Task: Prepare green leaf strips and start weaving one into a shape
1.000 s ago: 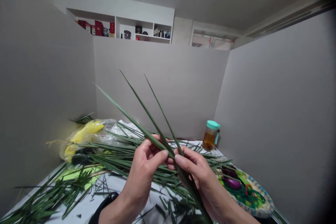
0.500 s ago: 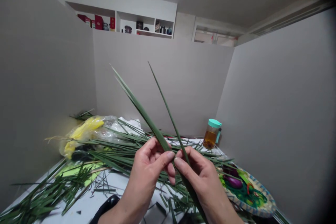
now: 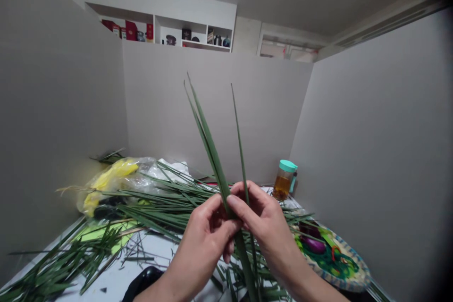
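Observation:
Long green leaf blades [image 3: 209, 141] stand nearly upright in front of me, their tips fanning apart at the top. My left hand [image 3: 208, 233] pinches them from the left with thumb and fingers closed. My right hand [image 3: 260, 219] grips the same blades from the right, fingers closed around them just above the left hand. The blades run down between both hands and off the bottom of the view.
A pile of green leaves [image 3: 155, 200] lies on the white table [image 3: 116, 278], with more leaves [image 3: 60, 264] at the left. A clear bag with yellow contents [image 3: 111, 179] sits behind. A teal-lidded jar [image 3: 284, 180] and a patterned plate [image 3: 336, 257] are at the right. Grey partition walls enclose the table.
Both hands have swung the leaf blades from leaning left to nearly upright, and the hands have moved slightly right and closer together.

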`<action>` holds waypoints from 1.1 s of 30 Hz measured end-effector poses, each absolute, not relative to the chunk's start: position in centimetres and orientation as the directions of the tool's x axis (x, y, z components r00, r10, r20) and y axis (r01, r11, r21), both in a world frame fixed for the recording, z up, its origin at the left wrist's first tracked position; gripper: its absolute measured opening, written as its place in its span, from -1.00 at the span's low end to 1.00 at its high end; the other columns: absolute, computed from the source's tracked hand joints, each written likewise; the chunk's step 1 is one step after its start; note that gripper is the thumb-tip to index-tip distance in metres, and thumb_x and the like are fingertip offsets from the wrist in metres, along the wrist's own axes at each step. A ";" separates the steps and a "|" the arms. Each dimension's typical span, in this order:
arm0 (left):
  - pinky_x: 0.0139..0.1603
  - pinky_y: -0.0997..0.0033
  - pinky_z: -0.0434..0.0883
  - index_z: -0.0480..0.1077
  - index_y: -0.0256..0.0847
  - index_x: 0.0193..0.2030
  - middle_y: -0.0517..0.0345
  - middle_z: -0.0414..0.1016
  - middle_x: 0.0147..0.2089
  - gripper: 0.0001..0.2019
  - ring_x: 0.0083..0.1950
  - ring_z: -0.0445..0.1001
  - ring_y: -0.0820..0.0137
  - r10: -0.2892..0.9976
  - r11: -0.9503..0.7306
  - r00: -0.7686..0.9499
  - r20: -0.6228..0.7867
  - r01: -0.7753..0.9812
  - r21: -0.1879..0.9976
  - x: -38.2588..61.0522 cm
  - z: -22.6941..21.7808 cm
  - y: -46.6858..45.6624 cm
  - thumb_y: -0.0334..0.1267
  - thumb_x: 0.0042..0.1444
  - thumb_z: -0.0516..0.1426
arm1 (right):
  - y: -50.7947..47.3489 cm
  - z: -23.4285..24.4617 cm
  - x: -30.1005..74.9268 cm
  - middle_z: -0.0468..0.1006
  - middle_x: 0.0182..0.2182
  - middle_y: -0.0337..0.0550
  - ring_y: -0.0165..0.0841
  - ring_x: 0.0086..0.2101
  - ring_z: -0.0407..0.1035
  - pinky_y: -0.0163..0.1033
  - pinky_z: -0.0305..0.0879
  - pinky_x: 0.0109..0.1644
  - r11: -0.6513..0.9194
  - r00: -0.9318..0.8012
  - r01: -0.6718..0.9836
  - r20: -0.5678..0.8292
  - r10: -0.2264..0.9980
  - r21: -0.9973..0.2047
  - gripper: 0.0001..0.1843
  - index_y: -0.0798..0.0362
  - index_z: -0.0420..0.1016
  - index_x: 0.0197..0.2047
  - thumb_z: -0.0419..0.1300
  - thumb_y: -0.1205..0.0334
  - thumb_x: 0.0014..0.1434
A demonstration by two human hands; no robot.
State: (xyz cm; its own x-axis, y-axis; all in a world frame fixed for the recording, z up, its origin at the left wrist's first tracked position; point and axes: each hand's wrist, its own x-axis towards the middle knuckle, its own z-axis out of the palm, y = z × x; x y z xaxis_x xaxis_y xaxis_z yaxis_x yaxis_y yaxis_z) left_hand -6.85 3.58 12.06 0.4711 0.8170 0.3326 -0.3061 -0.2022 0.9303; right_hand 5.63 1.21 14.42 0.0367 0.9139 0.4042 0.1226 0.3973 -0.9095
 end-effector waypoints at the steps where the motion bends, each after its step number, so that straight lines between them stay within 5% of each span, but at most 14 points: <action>1: -0.66 0.64 0.26 0.36 -0.25 -0.02 0.23 0.33 -0.41 -0.68 -0.60 0.21 0.58 0.812 -0.203 0.481 0.331 -0.299 0.932 -6.8 12.1 3.6 -0.22 0.10 0.21 | 1.4 14.6 5.6 0.36 -0.47 -0.34 -0.47 -0.43 0.25 -0.39 0.19 -0.37 0.401 0.035 0.132 0.408 0.912 -0.907 -0.80 0.03 0.36 -0.34 0.22 0.09 0.19; 7: -0.65 0.65 0.26 0.35 -0.29 -0.27 0.28 0.24 -0.55 -0.74 -0.63 0.21 0.58 0.780 -0.134 0.539 0.319 -0.354 0.926 -6.7 12.4 3.7 -0.13 0.09 0.25 | 1.4 14.5 6.0 0.33 -0.51 -0.34 -0.49 -0.49 0.17 -0.37 0.13 -0.43 0.370 0.064 0.120 0.379 0.923 -0.921 -0.75 0.03 0.34 -0.36 0.18 0.04 0.21; 17: -0.56 0.63 0.20 0.37 -0.26 -0.25 0.19 0.35 -0.36 -0.82 -0.50 0.18 0.56 0.818 -0.112 0.493 0.297 -0.370 0.922 -7.2 11.9 3.9 -0.16 0.22 0.14 | 1.1 14.0 6.4 0.43 -0.40 -0.31 -0.50 -0.50 0.22 -0.38 0.19 -0.45 0.353 0.103 0.015 0.352 0.930 -0.936 -0.75 -0.01 0.24 -0.24 0.09 -0.01 0.29; 24: -0.28 0.53 0.34 0.36 -0.23 -0.24 0.14 0.39 -0.32 -0.84 -0.28 0.33 0.44 0.804 -0.140 0.504 0.315 -0.354 0.925 -7.5 12.6 3.7 -0.17 0.26 0.09 | 1.8 13.8 6.6 0.37 -0.47 -0.37 -0.49 -0.59 0.28 -0.34 0.21 -0.53 0.384 0.168 -0.074 0.368 0.915 -0.920 -0.79 -0.04 0.22 -0.26 0.07 0.02 0.31; 33: -0.42 0.59 0.37 0.38 -0.26 -0.28 0.13 0.36 -0.31 -0.90 -0.32 0.32 0.46 0.786 -0.082 0.544 0.292 -0.377 0.923 -7.3 12.6 3.5 -0.28 0.18 0.18 | 1.5 14.5 6.5 0.39 -0.43 -0.36 -0.56 -0.59 0.21 -0.41 0.23 -0.52 0.380 0.166 -0.227 0.349 0.922 -0.897 -0.87 0.00 0.29 -0.24 0.15 0.15 0.26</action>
